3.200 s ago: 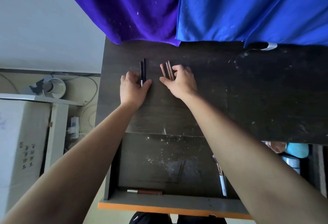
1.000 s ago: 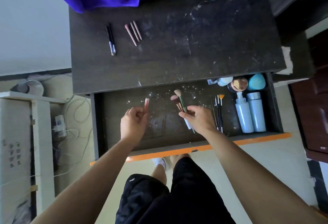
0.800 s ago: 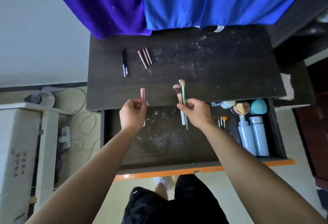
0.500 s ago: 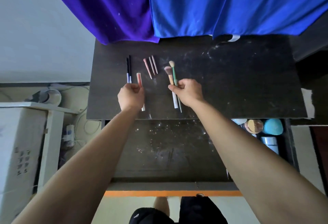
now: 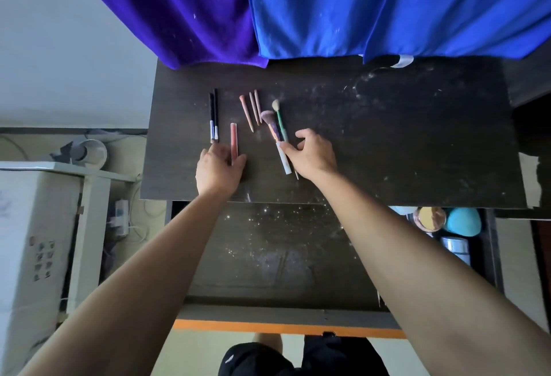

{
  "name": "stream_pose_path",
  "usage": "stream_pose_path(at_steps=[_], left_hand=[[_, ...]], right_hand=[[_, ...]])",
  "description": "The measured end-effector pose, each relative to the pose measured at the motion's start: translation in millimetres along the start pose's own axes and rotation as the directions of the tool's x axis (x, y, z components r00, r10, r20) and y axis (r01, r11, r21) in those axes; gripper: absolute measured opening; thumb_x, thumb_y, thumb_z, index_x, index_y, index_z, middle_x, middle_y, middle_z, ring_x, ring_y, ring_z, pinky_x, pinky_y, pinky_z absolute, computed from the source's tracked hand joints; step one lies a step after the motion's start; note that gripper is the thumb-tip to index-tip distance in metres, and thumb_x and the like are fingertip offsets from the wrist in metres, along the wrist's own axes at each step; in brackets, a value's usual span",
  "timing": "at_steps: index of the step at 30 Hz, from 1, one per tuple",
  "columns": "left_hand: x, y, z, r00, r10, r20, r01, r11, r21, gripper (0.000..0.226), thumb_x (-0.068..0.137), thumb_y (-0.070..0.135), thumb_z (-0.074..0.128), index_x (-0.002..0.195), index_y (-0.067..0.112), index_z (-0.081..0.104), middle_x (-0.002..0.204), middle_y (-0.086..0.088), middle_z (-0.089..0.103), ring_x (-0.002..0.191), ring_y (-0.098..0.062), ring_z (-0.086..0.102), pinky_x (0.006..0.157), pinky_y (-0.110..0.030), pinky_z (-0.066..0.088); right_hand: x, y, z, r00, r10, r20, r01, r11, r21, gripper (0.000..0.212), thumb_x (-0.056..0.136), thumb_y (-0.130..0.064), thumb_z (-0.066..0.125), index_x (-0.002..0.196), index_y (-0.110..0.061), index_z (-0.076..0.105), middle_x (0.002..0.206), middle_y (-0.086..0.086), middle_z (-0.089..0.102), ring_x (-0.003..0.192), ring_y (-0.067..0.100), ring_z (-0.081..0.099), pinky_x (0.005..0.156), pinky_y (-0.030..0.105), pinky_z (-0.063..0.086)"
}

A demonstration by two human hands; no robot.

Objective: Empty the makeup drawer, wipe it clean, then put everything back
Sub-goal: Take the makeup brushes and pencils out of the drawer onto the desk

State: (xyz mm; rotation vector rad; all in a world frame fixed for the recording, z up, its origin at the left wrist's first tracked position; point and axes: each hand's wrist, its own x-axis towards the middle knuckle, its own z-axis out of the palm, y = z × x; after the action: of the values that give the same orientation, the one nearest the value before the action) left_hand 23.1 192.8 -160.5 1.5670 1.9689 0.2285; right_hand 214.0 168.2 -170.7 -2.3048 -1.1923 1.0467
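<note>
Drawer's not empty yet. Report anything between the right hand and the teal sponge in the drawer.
No loose item lies between the right hand and the teal sponge. The front edge of the tabletop does: the sponge sits at the back of the drawer, right beneath that edge, beside a gold-topped jar.

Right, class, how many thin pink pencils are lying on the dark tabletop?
3. All lie side by side at the back left of the tabletop, between the black pencils and the brushes: left pencil, middle pencil, right pencil. None looks hidden.
</note>
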Motion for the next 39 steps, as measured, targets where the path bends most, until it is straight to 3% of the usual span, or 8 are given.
stream_pose_path(at_steps=[4,7,11,15,21,26,32,39], left_hand=[[-27.7,4.1,-24.1,0.972,0.230,-0.053,-0.213,0.951,0.222,0.063,0.095,0.050,0.049,0.149,0.021,0.031,0.157,-0.011,0.024,0.144,-0.031,0.021,0.112,-0.049,0.025],[-53.3,-1.6,-37.6,0.921,0.387,-0.038,-0.355,0.877,0.325,0.068,0.098,0.054,0.038,0.155,0.030,0.010,0.164,-0.009,-0.004,0.150,-0.030,-0.005,0.116,-0.057,0.006],[-91.7,-16.4,-34.1,0.880,0.474,0.041,-0.462,0.830,0.313,0.072,0.097,0.058,0.029,0.154,0.034,-0.008,0.161,-0.007,-0.020,0.149,-0.030,-0.018,0.116,-0.060,-0.002],[-121.5,-25.0,-2.2,0.825,0.541,0.161,-0.564,0.776,0.282,0.074,0.097,0.057,0.029,0.156,0.028,-0.004,0.161,-0.008,-0.021,0.149,-0.027,-0.019,0.118,-0.057,0.001],[-166.0,-3.1,36.7,0.727,0.599,0.337,-0.682,0.689,0.245,0.072,0.098,0.054,0.032,0.156,0.022,0.002,0.162,-0.010,-0.014,0.150,-0.029,-0.010,0.120,-0.053,0.007],[-194.9,18.0,55.7,0.685,0.621,0.380,-0.721,0.652,0.235,0.072,0.098,0.054,0.036,0.156,0.021,0.009,0.163,-0.011,-0.006,0.151,-0.028,-0.004,0.119,-0.050,0.012],[-211.5,21.1,100.9,0.766,0.509,0.392,-0.631,0.712,0.308,0.071,0.097,0.050,0.042,0.155,0.019,0.015,0.163,-0.012,0.000,0.151,-0.028,0.000,0.119,-0.048,0.012],[-238.2,2.8,168.4,0.874,0.174,0.454,-0.377,0.831,0.408,0.068,0.097,0.043,0.046,0.154,0.021,0.017,0.164,-0.008,0.000,0.150,-0.027,0.003,0.116,-0.050,0.020]], right_hand=[[-28.9,0.5,-18.2,0.959,-0.245,-0.142,0.211,0.952,-0.221,0.060,0.096,-0.046,0.052,0.147,-0.018,0.038,0.146,0.013,0.041,0.129,0.032,0.046,0.099,0.043,0.044],[-60.1,17.0,-29.4,0.882,-0.409,-0.236,0.285,0.859,-0.426,0.064,0.098,-0.045,0.046,0.153,-0.016,0.028,0.161,0.018,0.018,0.144,0.037,0.028,0.114,0.049,0.032],[-117.9,58.8,-37.0,0.887,-0.382,-0.261,0.182,0.807,-0.562,0.072,0.099,-0.052,0.039,0.157,-0.018,0.013,0.163,0.020,-0.009,0.150,0.039,0.006,0.120,0.051,0.017],[-178.0,114.6,-39.3,0.926,-0.259,-0.276,0.056,0.815,-0.577,0.077,0.099,-0.057,0.037,0.158,-0.021,0.004,0.161,0.018,-0.021,0.151,0.038,-0.005,0.120,0.051,0.014],[-245.1,178.9,-54.7,0.933,0.060,-0.356,-0.201,0.905,-0.374,0.086,0.096,-0.051,0.050,0.157,-0.021,-0.001,0.164,0.016,-0.003,0.150,0.035,0.012,0.116,0.046,0.029],[-258.1,213.7,-72.5,0.932,0.226,-0.285,-0.306,0.910,-0.279,0.077,0.097,-0.046,0.050,0.156,-0.018,0.011,0.162,0.012,0.014,0.144,0.031,0.029,0.108,0.044,0.039],[-227.2,253.3,-77.4,0.971,0.229,-0.072,-0.239,0.943,-0.230,0.068,0.097,-0.040,0.052,0.154,-0.019,0.020,0.158,0.007,0.024,0.142,0.027,0.034,0.108,0.044,0.040],[-181.4,291.4,-47.7,0.964,0.217,0.151,-0.173,0.950,-0.259,0.050,0.099,-0.035,0.051,0.141,-0.011,0.037,0.138,0.014,0.045,0.125,0.034,0.050,0.095,0.044,0.046]])
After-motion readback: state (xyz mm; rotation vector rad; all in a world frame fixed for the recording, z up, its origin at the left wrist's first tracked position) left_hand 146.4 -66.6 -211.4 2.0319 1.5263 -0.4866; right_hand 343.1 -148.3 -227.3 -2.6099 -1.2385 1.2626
